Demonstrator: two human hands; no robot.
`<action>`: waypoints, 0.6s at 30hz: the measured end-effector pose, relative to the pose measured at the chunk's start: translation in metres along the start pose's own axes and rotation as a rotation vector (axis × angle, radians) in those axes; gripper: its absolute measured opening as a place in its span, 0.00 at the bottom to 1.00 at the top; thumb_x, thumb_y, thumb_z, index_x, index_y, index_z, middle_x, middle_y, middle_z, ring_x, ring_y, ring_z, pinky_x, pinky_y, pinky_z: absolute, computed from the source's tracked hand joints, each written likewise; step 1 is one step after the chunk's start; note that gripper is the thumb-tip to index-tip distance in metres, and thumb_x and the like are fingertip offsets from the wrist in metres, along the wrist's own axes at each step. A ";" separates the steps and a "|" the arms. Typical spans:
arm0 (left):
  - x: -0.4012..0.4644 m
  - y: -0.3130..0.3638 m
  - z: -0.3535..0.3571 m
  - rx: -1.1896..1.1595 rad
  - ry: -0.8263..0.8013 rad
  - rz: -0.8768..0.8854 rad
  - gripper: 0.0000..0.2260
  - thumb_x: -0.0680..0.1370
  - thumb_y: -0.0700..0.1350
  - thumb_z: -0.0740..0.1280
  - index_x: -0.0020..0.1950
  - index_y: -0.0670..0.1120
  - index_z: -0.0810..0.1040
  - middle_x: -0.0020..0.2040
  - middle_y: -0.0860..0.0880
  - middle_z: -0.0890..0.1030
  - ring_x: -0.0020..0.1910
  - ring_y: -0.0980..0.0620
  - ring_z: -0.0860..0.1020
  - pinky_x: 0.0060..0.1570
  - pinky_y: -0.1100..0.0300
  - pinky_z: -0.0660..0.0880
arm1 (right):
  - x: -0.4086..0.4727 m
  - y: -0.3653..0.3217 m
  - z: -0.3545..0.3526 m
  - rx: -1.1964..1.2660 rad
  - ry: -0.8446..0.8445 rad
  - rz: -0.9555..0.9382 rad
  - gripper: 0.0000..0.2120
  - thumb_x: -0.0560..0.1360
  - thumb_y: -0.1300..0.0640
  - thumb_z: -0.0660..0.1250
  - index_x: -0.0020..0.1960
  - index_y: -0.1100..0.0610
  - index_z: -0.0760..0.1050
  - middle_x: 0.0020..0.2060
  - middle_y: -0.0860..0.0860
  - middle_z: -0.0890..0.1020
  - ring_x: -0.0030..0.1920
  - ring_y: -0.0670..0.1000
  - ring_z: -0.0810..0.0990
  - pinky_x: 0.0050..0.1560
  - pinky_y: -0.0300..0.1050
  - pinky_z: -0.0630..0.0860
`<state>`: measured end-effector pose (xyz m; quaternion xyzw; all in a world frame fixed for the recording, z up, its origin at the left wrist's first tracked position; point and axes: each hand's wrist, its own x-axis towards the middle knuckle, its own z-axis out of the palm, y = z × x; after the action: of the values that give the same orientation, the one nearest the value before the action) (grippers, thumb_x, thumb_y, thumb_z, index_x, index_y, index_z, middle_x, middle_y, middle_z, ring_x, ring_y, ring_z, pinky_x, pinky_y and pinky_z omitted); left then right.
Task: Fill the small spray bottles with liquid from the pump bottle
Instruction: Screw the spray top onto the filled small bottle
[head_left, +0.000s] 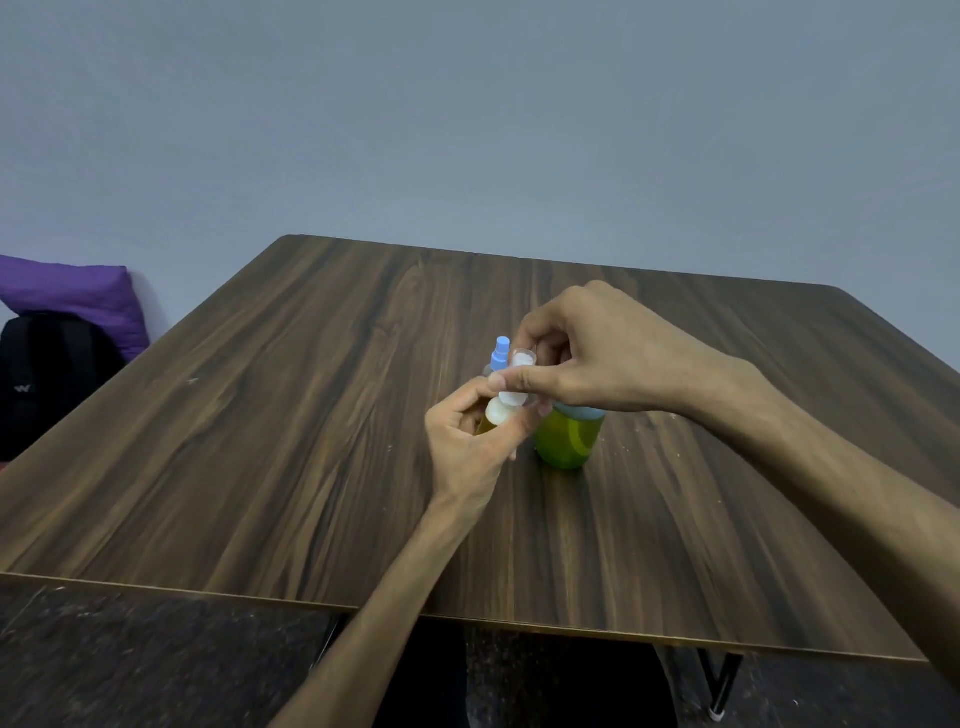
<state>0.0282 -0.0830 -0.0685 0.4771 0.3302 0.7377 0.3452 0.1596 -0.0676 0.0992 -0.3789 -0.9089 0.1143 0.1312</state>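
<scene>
two hands meet just left of the green pump bottle (569, 439): left hand (470, 441) grips a small bottle (498, 413) of yellow liquid, right hand (587, 358) pinches its white cap (517, 387). a blue-topped spray bottle (501, 353) stands behind them on the table (260, 441).

The left hand (470, 441) covers most of the small spray bottle (497, 410) it grips; only the white top and a sliver of yellowish body show. The right hand (587, 353) hides the top of the green pump bottle (569, 439), so its pump head cannot be seen. Behind the fingers (511, 383), a second small bottle with a blue sprayer (501, 353) shows only its top. A clear cap (523, 358) pinched there is too blurred to make out. The bench (260, 441) loses its right corner to the frame edge.
</scene>
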 end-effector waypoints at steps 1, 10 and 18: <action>0.000 -0.001 0.000 -0.008 0.003 -0.007 0.09 0.71 0.38 0.83 0.43 0.41 0.83 0.34 0.48 0.81 0.26 0.52 0.74 0.25 0.62 0.72 | -0.001 0.001 -0.001 0.002 -0.009 -0.001 0.16 0.75 0.41 0.75 0.56 0.50 0.84 0.39 0.42 0.87 0.40 0.37 0.84 0.42 0.32 0.78; 0.000 -0.003 -0.001 0.000 -0.025 0.001 0.08 0.72 0.33 0.80 0.44 0.39 0.82 0.35 0.48 0.82 0.27 0.56 0.76 0.26 0.64 0.72 | -0.003 0.005 -0.003 0.082 -0.075 -0.046 0.06 0.76 0.56 0.77 0.53 0.51 0.86 0.42 0.43 0.88 0.44 0.41 0.86 0.49 0.44 0.84; -0.001 -0.003 0.001 -0.029 0.005 -0.015 0.12 0.69 0.44 0.80 0.42 0.38 0.81 0.32 0.49 0.80 0.25 0.54 0.74 0.26 0.63 0.70 | -0.007 0.007 -0.001 0.020 -0.031 -0.052 0.18 0.74 0.51 0.76 0.63 0.48 0.81 0.46 0.41 0.86 0.45 0.38 0.84 0.45 0.33 0.78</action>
<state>0.0298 -0.0822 -0.0712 0.4677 0.3238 0.7410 0.3569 0.1693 -0.0672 0.0969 -0.3521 -0.9192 0.1258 0.1238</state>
